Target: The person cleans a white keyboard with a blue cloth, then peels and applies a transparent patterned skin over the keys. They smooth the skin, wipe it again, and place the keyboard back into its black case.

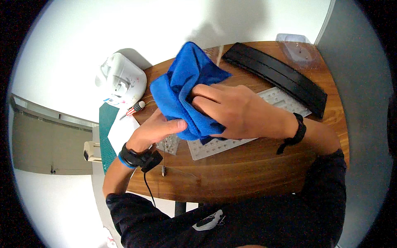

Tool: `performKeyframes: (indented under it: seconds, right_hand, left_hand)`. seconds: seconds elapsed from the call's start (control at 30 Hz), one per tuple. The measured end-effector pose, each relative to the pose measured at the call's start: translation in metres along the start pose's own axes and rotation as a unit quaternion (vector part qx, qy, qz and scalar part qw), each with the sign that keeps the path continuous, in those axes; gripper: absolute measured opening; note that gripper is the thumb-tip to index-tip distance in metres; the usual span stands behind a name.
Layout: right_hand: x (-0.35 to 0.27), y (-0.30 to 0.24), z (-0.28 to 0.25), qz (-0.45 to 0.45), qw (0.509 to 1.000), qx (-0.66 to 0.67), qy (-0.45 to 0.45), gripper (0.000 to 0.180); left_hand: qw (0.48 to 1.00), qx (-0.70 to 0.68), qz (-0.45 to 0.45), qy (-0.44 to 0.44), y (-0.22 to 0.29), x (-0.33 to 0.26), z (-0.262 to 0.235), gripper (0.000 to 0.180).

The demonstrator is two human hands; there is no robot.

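Note:
A blue cloth (175, 101) is held up over the table, bunched and folded, with one corner standing up at the far side. My left hand (159, 128) grips it from below, thumb lying over its near edge. From the right, my right hand (237, 109) is closed on the cloth, fingertips pressed into its folds. Whether anything is wrapped inside is hidden. Beneath the hands lies a whitish keyboard plate (219, 146) without keycaps, partly covered by the cloth and right hand. A smaller clear piece (169, 144) with small dots lies beside my left wrist.
A long black keyboard case (275, 72) lies at the back right, near a clear plastic tray (300, 51). At the left stand a white appliance (124, 80), a screwdriver (135, 108), white paper (122, 131) and a green mat (106, 122). A thin cable ends in a plug (163, 171) on the wooden table (231, 177).

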State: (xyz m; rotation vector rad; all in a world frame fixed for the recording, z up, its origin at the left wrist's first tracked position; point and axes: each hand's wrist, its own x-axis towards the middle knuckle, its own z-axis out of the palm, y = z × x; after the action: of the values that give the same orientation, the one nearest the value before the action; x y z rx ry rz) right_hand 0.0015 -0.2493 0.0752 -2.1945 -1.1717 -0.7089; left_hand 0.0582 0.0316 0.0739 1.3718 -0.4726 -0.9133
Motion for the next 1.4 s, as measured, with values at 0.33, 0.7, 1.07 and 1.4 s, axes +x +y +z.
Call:
performKeyframes:
  seconds: [0.33, 0.7, 1.07, 1.4]
  right_hand:
    - [0.020, 0.037, -0.022, 0.134, 0.990, 0.030, 0.040, 0.092]
    - [0.002, 0.020, 0.005, 0.077, 0.991, -0.064, 0.089, 0.056]
    - [0.004, 0.061, -0.039, 0.150, 0.956, -0.042, 0.249, 0.071]
    - [-0.012, 0.018, 0.019, -0.001, 0.999, -0.036, 0.036, 0.060]
  left_hand:
    - [0.996, 0.010, 0.083, -0.039, -0.010, 0.004, 0.008, 0.123]
    - [0.990, 0.042, 0.133, -0.009, 0.003, 0.010, 0.029, 0.101]
    - [0.994, -0.006, 0.102, 0.047, 0.008, -0.001, 0.052, 0.097]
    - [0.967, 0.018, 0.207, 0.148, 0.035, 0.026, 0.059, 0.089]
